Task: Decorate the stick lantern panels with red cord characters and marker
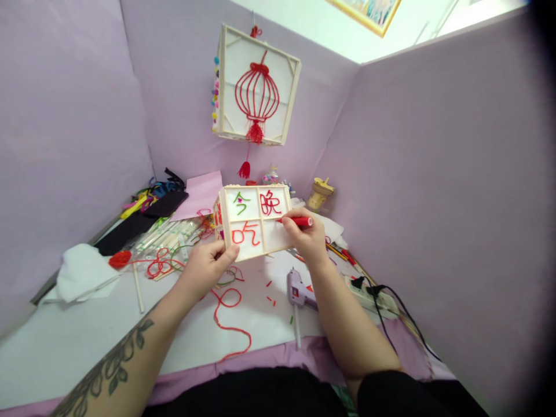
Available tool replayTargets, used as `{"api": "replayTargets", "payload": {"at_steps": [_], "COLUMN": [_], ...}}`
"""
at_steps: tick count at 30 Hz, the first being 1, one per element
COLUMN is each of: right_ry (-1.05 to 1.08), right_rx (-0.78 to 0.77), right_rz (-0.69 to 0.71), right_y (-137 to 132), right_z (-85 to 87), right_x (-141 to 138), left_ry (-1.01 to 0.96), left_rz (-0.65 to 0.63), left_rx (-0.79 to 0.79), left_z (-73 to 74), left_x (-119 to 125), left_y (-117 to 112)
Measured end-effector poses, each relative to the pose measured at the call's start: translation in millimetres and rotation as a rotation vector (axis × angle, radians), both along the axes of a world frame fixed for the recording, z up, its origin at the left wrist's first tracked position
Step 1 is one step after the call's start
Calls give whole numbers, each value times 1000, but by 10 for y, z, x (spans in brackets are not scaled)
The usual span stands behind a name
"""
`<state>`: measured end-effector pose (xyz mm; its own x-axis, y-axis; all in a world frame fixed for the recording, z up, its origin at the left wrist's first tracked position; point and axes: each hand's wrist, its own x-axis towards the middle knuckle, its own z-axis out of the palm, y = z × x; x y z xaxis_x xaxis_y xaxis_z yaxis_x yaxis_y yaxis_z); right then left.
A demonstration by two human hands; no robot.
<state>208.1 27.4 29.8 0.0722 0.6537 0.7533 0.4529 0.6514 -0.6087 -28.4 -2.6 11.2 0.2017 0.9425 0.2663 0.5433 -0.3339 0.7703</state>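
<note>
My left hand [211, 260] grips the lower left corner of a small box-shaped lantern [262, 221] framed in pale wooden sticks, its thumb on the front. Four would-be panes divide the face: a green character, a dark red one and an orange-red one fill three panes, while the lower right is white and partly covered by my fingers. In my right hand [307, 233] is a red marker [302, 221], pinched with its tip at the top of that lower right pane. More red decoration shows on the lantern's left side.
A larger lantern [259, 92] with a red design hangs behind. On the table lie a glue gun [299, 289], red cord [232, 324], a bag of sticks [167, 237], white cloth [84, 272], a power strip [373, 295] with black cables, and a lidded cup [319, 194].
</note>
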Motion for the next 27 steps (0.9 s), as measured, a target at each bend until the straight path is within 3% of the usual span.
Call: {"api": "replayTargets", "payload": {"at_steps": [27], "right_ry": [12], "right_rx": [-49], "right_rz": [-59], "right_y": [-20], "right_z": [-16], "right_x": [46], "left_ry": [0], "left_rz": [-18], "left_rx": [-3], "left_z": [24], "left_x": [22], "left_y": [-22]}}
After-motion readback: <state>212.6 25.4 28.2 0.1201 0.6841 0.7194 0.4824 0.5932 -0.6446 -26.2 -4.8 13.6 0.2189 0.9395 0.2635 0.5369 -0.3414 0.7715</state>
